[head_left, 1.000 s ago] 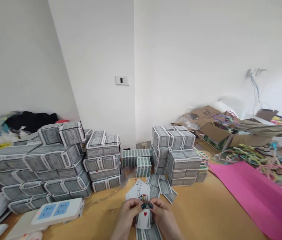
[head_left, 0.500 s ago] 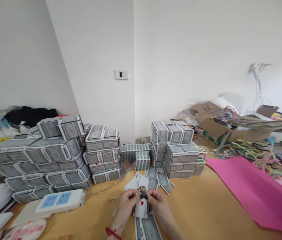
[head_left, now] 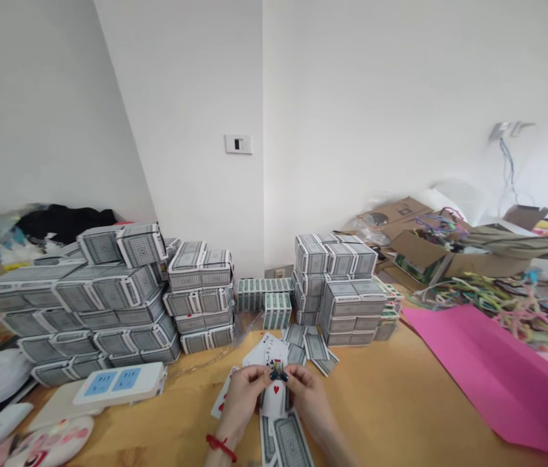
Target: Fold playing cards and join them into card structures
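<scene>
My left hand (head_left: 244, 392) and my right hand (head_left: 305, 389) meet in the middle, thumbs and fingertips pinched at the top of a white playing card (head_left: 276, 403) with a red heart. Dark patches show at the thumb tips. A picture card's coloured edge peeks out just above them; how many cards are held is unclear. Beyond the fingers lie fanned face-up playing cards (head_left: 255, 353) and grey-backed cards (head_left: 316, 346). More face-down cards (head_left: 294, 444) lie below my hands. A red-marked card (head_left: 219, 403) is partly covered by my left hand.
Stacked blocks made of playing cards stand left (head_left: 108, 285) and right (head_left: 355, 301), with smaller green-edged blocks (head_left: 276, 311) between. A white power strip (head_left: 122, 384) lies at left. Pink sheet (head_left: 492, 376), cardboard box (head_left: 422, 256) and tangled coloured strips (head_left: 497, 301) are at right.
My view has shifted slightly to the left. The red-marked card beside my left hand now shows. Both hands keep their pinch, a little higher in view.
</scene>
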`<state>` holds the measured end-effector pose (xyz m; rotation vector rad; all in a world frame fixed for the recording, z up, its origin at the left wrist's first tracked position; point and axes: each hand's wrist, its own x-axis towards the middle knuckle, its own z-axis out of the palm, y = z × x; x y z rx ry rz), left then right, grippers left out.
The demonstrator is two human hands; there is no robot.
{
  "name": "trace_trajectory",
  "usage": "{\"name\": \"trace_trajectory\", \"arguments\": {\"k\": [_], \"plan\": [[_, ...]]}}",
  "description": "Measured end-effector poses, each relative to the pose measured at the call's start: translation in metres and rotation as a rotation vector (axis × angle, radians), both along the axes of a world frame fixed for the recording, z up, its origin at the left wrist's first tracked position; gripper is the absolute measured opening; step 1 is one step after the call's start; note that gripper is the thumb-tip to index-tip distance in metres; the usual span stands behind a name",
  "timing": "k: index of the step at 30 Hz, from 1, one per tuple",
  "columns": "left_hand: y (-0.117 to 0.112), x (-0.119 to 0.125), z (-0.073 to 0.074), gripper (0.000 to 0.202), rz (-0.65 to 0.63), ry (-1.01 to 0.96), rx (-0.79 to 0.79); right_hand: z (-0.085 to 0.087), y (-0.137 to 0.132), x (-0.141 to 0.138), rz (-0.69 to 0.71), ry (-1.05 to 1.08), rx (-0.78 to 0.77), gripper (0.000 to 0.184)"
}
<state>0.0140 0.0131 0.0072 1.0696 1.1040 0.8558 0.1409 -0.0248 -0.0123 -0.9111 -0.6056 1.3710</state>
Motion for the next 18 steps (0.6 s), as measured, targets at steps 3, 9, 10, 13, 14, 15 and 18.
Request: {"name": "trace_trajectory", "arguments": {"k": [3, 9, 10, 13, 14, 15, 18], "plan": [[-0.0023, -0.0018, 0.0008, 0.037, -0.110, -0.091, -0.048, 0.0023, -0.0017, 0.0009, 0.041, 0.030, -0.008, 0.028], [-0.0038, 0.0013, 0.0020, 0.037, -0.079, -0.123, -0.062, 0.0010, -0.0005, -0.0002, -0.078, -0.129, 0.006, 0.026], [-0.0029, 0.0021, 0.0021, 0.036, -0.056, -0.072, -0.037, 0.0005, 0.0001, -0.0007, -0.128, -0.207, 0.020, 0.025], [-0.0008, 0.0043, 0.0022, 0.032, -0.024, 0.064, 0.051, -0.0005, 0.0018, -0.0022, -0.236, -0.381, 0.052, 0.023], [-0.0005, 0.0049, 0.0020, 0.030, -0.018, 0.086, 0.073, -0.0008, 0.0021, -0.0024, -0.241, -0.402, 0.055, 0.023], [-0.0004, 0.0054, 0.0016, 0.029, -0.016, 0.095, 0.086, -0.0010, 0.0025, -0.0025, -0.234, -0.412, 0.055, 0.022], [-0.0012, 0.0058, -0.0010, 0.029, -0.024, 0.101, 0.108, -0.0014, 0.0029, -0.0021, -0.208, -0.440, 0.047, 0.022]]}}
